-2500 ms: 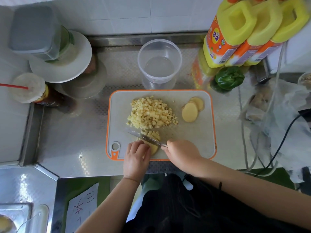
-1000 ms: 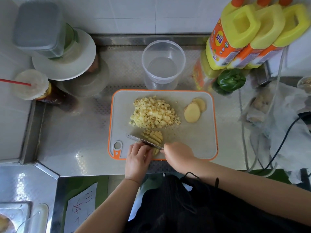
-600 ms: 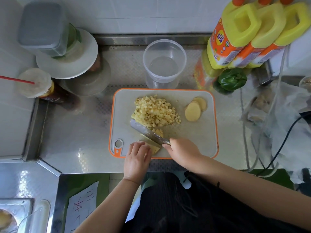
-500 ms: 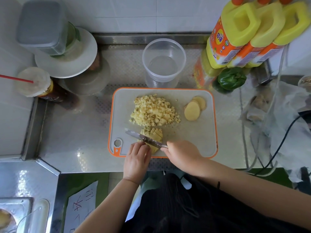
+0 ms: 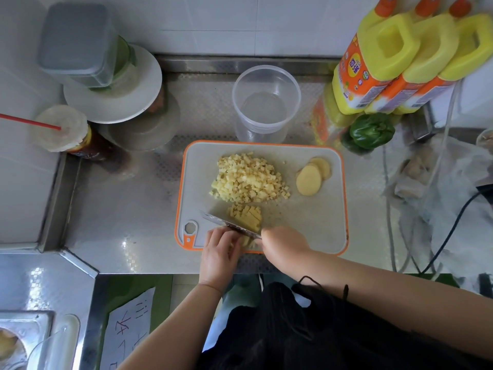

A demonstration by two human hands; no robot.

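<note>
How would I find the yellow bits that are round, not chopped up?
Look at the orange-rimmed cutting board on the steel counter. Near its far right corner, right of the heap of cubes, lie the round slices. They alone are flat whole discs.

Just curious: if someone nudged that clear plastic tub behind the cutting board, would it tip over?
It would probably slide or tip easily: the clear tub looks empty, so it is likely light. Its thin see-through walls might flex if squeezed. The shiny steel counter likely offers little friction.

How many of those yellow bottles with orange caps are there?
3, in a row at the back right of the counter: left bottle, middle bottle, right bottle. More may hide past the picture's edge.
</note>
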